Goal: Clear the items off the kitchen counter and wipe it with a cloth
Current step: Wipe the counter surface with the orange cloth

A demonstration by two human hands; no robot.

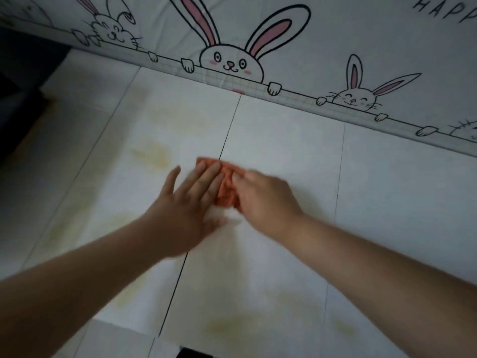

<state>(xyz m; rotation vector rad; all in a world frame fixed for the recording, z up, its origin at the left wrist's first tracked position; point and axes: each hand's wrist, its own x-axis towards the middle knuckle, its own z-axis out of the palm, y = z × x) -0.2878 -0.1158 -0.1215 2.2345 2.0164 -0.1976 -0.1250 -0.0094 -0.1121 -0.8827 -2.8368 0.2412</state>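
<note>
1. Counter (284, 151): pale tiled surface, dark grout lines running toward the wall. Yellowish stains (152, 153) at left and along the near edge.
2. Wall covering (335, 47) behind the counter: white sheet printed with cartoon rabbits peeking over a line; part of some lettering at top right.
3. Left hand (191, 202): flat, palm down, fingers spread and extended, fingertips lying on the left part of the cloth. Not closed around it, just pressing.
4. Right hand (265, 195): blurred; lies over the right side of the cloth, fingers bent down onto it. Cannot tell whether they pinch the fabric or only press.
5. Cloth (227, 187): small, orange, crumpled, on the counter between the two hands, on the central grout line.
</note>
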